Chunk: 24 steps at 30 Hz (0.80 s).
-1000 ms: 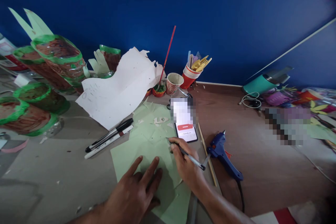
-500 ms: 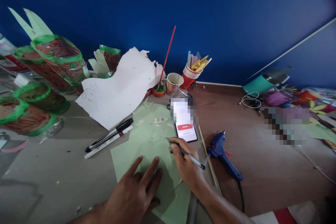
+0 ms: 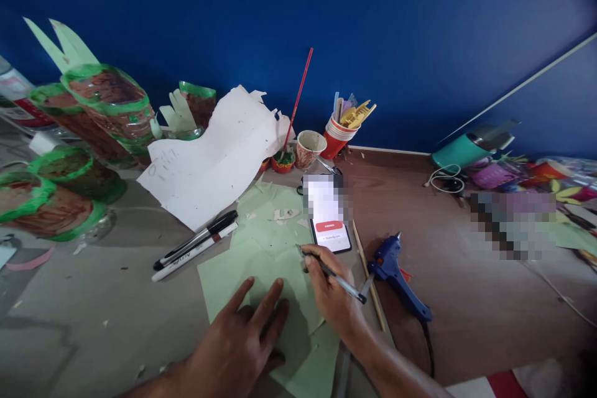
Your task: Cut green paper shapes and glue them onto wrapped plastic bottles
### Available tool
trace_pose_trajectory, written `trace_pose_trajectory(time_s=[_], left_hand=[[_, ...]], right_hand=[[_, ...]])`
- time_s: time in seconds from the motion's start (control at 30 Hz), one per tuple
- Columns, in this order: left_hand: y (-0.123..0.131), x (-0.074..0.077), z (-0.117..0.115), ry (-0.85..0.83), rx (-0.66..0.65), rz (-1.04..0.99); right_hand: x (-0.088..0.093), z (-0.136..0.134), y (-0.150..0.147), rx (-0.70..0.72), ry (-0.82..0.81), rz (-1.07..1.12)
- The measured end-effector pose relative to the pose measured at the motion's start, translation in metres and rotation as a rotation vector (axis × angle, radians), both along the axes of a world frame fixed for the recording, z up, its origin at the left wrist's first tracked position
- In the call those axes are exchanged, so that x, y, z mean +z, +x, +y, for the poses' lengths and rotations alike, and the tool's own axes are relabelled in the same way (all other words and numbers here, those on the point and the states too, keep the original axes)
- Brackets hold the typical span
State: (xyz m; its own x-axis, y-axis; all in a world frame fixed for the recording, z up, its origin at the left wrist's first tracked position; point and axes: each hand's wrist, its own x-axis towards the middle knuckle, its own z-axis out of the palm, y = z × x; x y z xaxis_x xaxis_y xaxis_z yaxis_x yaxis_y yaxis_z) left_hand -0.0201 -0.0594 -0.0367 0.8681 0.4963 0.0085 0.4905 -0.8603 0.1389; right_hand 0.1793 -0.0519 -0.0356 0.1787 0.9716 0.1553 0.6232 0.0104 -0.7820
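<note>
A sheet of light green paper [image 3: 224, 283] lies on the table, with more green paper [image 3: 254, 230] and small scraps at its far end. My left hand [image 3: 247, 329] rests on the sheet, fingers spread, holding nothing. In my right hand [image 3: 333, 286] a pen [image 3: 347, 286] is gripped, its tip close to the paper near the sheet's right side; whether the tip touches, I cannot tell. Just beyond that hand lies a phone [image 3: 332, 239] with a lit screen, partly blurred out. Two markers [image 3: 196, 245] lie left of the paper.
A blue glue gun [image 3: 396, 277] and a wooden stick [image 3: 366, 267] lie to the right. White torn paper [image 3: 209, 155], a paper cup [image 3: 311, 146] and red cups [image 3: 338, 137] stand behind. Painted bottle pieces [image 3: 112, 109] crowd the left. A teal cup [image 3: 459, 152] lies far right.
The camera view has shifted slightly, so objects at the left appear a little further right. Both hands and the pen stay almost where they were.
</note>
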Motion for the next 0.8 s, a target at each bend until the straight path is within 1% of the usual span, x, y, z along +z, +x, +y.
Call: trace_pose_trajectory(time_s=[0.17, 0.37, 0.57, 0.8], left_hand=[[-0.0005, -0.0026, -0.0003, -0.011, 0.001, 0.019], [-0.0012, -0.0058, -0.0021, 0.001, 0.013, -0.028], [-0.0006, -0.0021, -0.0012, 0.004, 0.007, -0.020], [0.0005, 0.0008, -0.0001, -0.020, 0.007, 0.021]], right_hand=[[0.0022, 0.0000, -0.0003, -0.008, 0.014, 0.007], [0.0023, -0.0001, -0.0004, -0.028, 0.039, 0.029], [-0.0009, -0.0008, 0.0000, 0.006, -0.012, 0.015], [-0.0014, -0.0009, 0.0004, 0.016, -0.030, 0.024]])
